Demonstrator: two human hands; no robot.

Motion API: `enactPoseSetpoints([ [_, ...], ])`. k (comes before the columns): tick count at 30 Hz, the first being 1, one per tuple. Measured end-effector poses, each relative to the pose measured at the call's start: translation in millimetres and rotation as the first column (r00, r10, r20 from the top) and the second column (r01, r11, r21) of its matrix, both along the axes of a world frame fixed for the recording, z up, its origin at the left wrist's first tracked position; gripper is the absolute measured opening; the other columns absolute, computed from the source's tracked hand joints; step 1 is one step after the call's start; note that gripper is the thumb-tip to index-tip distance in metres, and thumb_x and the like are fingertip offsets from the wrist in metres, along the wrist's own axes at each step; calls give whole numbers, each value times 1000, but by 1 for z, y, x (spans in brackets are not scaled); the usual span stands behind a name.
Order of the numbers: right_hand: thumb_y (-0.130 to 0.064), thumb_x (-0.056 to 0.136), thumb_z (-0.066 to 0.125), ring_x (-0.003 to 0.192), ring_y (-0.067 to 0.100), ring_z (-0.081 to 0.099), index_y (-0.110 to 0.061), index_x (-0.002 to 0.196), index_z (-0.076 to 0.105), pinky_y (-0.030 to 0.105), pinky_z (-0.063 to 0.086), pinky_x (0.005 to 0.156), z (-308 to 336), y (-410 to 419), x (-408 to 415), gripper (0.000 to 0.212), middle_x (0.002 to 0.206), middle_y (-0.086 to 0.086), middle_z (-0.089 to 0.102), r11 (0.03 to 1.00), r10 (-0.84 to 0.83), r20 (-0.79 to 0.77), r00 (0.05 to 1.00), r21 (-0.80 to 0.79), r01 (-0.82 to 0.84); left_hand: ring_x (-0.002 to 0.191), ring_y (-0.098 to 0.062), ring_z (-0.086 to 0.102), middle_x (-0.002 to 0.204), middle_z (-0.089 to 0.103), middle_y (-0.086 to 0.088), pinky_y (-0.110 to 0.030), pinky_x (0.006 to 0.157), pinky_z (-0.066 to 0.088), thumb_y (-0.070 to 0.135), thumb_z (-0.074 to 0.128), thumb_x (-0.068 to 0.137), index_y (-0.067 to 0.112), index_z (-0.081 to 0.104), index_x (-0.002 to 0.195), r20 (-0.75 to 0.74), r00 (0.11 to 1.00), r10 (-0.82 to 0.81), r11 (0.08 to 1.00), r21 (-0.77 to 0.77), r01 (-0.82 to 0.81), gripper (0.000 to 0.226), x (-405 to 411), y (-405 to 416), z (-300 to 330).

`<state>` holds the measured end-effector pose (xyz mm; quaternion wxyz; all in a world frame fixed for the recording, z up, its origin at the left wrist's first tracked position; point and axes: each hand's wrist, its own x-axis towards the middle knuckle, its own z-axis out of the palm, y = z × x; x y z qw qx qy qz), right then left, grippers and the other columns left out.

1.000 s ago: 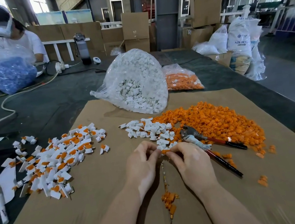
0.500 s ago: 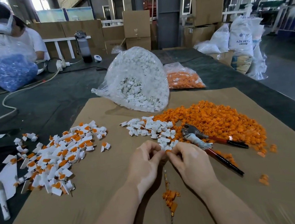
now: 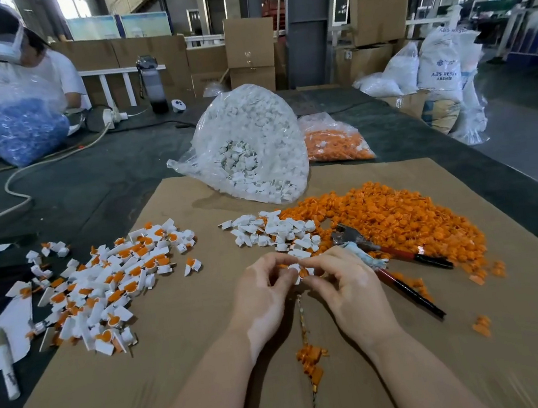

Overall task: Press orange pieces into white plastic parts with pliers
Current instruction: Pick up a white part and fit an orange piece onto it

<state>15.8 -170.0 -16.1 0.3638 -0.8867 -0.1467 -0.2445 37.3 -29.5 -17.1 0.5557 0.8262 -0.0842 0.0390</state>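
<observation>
Progress, judged from the piles: a good batch of finished parts [image 3: 106, 289], white with orange pressed in, sits near the desk's left edge on the cardboard sheet [image 3: 194, 370]. Plenty left: a small pile of bare white parts [image 3: 271, 231] mid-desk, a large heap of orange pieces [image 3: 390, 218] toward the right edge, plus a full bag of white parts [image 3: 252, 144] and a bag of orange pieces [image 3: 335, 142] toward the far edge. Looks well under half done.

Current step reads as hand-seating, before the squeeze. Left hand [image 3: 263, 294] and right hand [image 3: 347, 282] meet fingertip to fingertip at the centre of the desk, both pinching one white part [image 3: 296, 271] with an orange piece showing at it. How deep the orange sits can't be told; fingers cover most of it.

Pliers [image 3: 389, 256] lie on the cardboard just beside the right hand, toward the right edge, at the rim of the orange heap, handles pointing to the near-right corner. Neither hand touches them.
</observation>
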Motion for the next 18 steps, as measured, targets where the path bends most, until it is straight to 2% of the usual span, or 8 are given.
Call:
enactPoseSetpoints([
  [4,-11,82,69,83,8,52,-14,100,71,23,47,74,0,0,1,19,86,-5,59,1000,-5,4,1000,-9,5,77,-11,60,80,64,-1,-9,62,41,17,59,90,27,63,95,3,1000,2,1000,-6,-2,11,0,0,0],
  [7,-11,82,69,83,7,52,-15,100,71,21,45,74,0,1,1,18,86,-6,58,1000,-10,0,1000,-14,10,65,-5,53,72,60,0,-10,56,38,21,63,88,27,63,91,2,1000,3,1000,-14,-3,7,1,-1,0],
  [9,-11,82,69,83,9,53,-15,100,71,24,47,74,-1,1,2,19,86,-5,58,1000,-13,-3,1000,-19,13,59,-2,51,71,61,-2,-10,54,39,20,65,86,28,62,88,-4,1000,-5,999,-33,5,8,2,-1,0],
  [12,-16,80,72,86,13,56,-12,104,70,33,49,78,2,0,0,24,89,-3,61,998,-53,-2,999,13,54,60,-7,51,67,58,-2,-14,57,40,17,67,85,21,63,90,-18,1000,14,997,-69,-15,7,4,-2,0],
  [14,-20,81,72,94,18,58,-11,108,67,37,45,84,3,-5,0,29,96,1,65,972,-229,47,972,-36,231,59,-9,49,65,54,0,-17,57,40,14,68,84,15,65,91,-46,998,32,991,-125,-37,9,6,-2,0],
  [15,-24,83,69,101,20,56,-12,112,65,38,41,88,5,-9,1,32,104,3,65,928,-359,45,932,-88,362,58,-8,48,64,53,1,-15,56,40,13,68,83,14,65,91,-57,998,40,990,-135,-48,9,7,-2,0],
  [17,-32,88,59,114,22,47,-16,123,56,39,32,95,12,-22,4,39,121,5,57,793,-585,-73,808,-259,551,56,-6,47,63,53,3,-14,54,39,13,68,83,14,65,92,-75,996,43,988,-142,-54,9,8,-3,1],
  [18,-35,89,54,119,23,42,-18,125,52,41,29,99,17,-30,6,40,126,5,51,741,-646,-158,747,-367,563,55,-6,48,62,54,3,-14,54,39,13,68,83,15,64,91,-83,996,41,988,-145,-53,9,9,-3,1],
])
